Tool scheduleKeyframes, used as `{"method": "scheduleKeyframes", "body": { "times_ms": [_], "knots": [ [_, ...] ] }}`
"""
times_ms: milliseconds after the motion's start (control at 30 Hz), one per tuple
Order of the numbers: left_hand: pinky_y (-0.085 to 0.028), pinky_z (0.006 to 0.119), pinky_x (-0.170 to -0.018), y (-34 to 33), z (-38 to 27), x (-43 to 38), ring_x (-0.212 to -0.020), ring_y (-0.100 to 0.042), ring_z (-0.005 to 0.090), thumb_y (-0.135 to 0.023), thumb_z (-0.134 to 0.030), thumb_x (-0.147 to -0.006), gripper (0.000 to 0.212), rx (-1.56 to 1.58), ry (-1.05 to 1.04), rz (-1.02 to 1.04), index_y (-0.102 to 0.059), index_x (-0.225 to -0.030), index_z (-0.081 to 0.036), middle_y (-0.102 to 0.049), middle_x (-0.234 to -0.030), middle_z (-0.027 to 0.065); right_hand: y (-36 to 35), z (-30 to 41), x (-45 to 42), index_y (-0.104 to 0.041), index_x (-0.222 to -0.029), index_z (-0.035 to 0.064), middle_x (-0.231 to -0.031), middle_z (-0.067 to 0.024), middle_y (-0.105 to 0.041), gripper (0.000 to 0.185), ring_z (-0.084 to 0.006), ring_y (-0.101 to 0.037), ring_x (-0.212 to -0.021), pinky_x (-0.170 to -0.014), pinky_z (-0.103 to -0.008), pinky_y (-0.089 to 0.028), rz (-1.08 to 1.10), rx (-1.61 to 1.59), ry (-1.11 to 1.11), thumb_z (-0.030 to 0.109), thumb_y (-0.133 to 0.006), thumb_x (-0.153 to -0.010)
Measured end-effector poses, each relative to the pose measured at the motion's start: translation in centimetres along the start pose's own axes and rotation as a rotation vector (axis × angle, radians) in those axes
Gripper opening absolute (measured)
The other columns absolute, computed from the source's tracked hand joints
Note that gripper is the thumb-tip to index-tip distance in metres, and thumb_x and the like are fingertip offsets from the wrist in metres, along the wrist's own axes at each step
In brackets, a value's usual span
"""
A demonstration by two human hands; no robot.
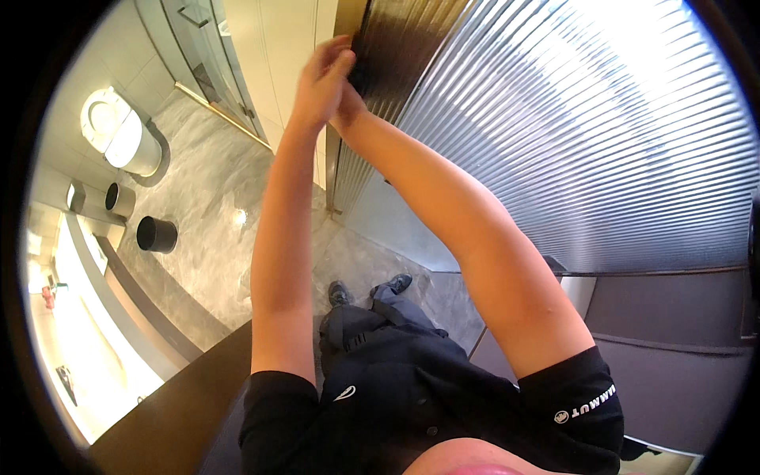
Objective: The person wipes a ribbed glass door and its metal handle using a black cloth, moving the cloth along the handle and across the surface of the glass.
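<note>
Both bare arms reach up and forward, and the hands meet at the edge of a ribbed glass panel [528,142]. My left hand [320,83] has bent fingers and overlaps my right hand [349,105], which is largely hidden behind it. A small dark patch lies beside the fingers, against the brownish ribbed part of the panel; what it is cannot be told. Whether either hand holds something does not show. Below the hands, the panel's metal edge frame [332,172] runs down to the floor.
To the left, a white toilet [127,142], a black bin [157,234] and a grey bin [120,199] stand on the marbled floor [208,196]. A glass shower door [208,59] is beyond. A bright counter [89,332] is at lower left, dark cabinetry [671,314] at right.
</note>
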State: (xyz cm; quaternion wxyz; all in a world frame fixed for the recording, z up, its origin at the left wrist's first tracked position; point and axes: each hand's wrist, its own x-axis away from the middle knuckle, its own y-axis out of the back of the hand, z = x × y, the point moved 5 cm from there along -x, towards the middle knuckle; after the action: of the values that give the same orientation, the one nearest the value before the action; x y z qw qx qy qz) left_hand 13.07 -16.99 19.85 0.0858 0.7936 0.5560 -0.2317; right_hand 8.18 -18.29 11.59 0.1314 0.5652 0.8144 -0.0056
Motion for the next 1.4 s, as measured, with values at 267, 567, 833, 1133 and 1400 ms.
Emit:
{"method": "scheduleKeyframes", "body": {
  "times_ms": [267,567,833,1133,1400],
  "knots": [
    [-0.039,0.039,-0.101,1.9,4.7,2.4,-0.116,-0.051,0.0343,-0.066,-0.006,-0.083,0.049,-0.407,-0.149,-0.052,-0.049,-0.128,-0.003,-0.055,-0.122,0.0207,0.6,5.0,0.1,-0.054,-0.13,0.0114,-0.125,-0.0081,-0.058,0.043,-0.0323,-0.048,-0.121,-0.102,-0.0528,-0.029,0.08,-0.391,0.298,0.031,-0.048,-0.092],
    [-0.039,0.037,-0.101,2.4,7.1,3.3,-0.117,-0.05,0.0303,-0.07,-0.012,-0.083,0.048,-0.279,-0.088,-0.061,-0.05,-0.125,-0.001,-0.055,-0.121,0.0188,0.4,6.6,1.0,-0.054,-0.129,0.0107,-0.124,-0.0083,-0.058,0.042,-0.03,-0.05,-0.119,-0.1,-0.0487,-0.032,0.104,-0.5,0.345,0.031,-0.048,-0.092],
    [-0.04,0.041,-0.095,3.1,8.9,4.6,-0.107,-0.05,0.0355,-0.064,-0.016,-0.087,0.038,-0.501,-0.111,-0.089,-0.052,-0.12,-0.002,-0.056,-0.113,0.0178,0.0,9.0,1.6,-0.054,-0.128,0.01,-0.123,-0.0085,-0.058,0.042,-0.028,-0.05,-0.117,-0.098,-0.0451,-0.034,0.13,-0.59,0.405,0.032,-0.049,-0.092],
    [-0.042,0.041,-0.088,5.2,11.3,6.3,-0.103,-0.05,0.0367,-0.06,-0.013,-0.089,0.022,-0.553,-0.068,-0.152,-0.055,-0.107,-0.002,-0.058,-0.105,0.0166,0.3,12.3,1.5,-0.054,-0.127,0.0093,-0.122,-0.0088,-0.059,0.042,-0.0258,-0.051,-0.115,-0.096,-0.041,-0.037,0.159,-0.653,0.478,0.033,-0.049,-0.093],
    [-0.041,0.042,-0.091,3.6,13.1,8.1,-0.104,-0.051,0.037,-0.054,-0.016,-0.092,0.026,-0.596,-0.007,-0.11,-0.055,-0.112,0.001,-0.058,-0.107,0.0198,0.5,13.2,4.1,-0.055,-0.126,0.0087,-0.122,-0.009,-0.059,0.042,-0.0238,-0.052,-0.114,-0.095,-0.0374,-0.039,0.321,-0.885,0.464,0.033,-0.049,-0.093]
  ]
}}
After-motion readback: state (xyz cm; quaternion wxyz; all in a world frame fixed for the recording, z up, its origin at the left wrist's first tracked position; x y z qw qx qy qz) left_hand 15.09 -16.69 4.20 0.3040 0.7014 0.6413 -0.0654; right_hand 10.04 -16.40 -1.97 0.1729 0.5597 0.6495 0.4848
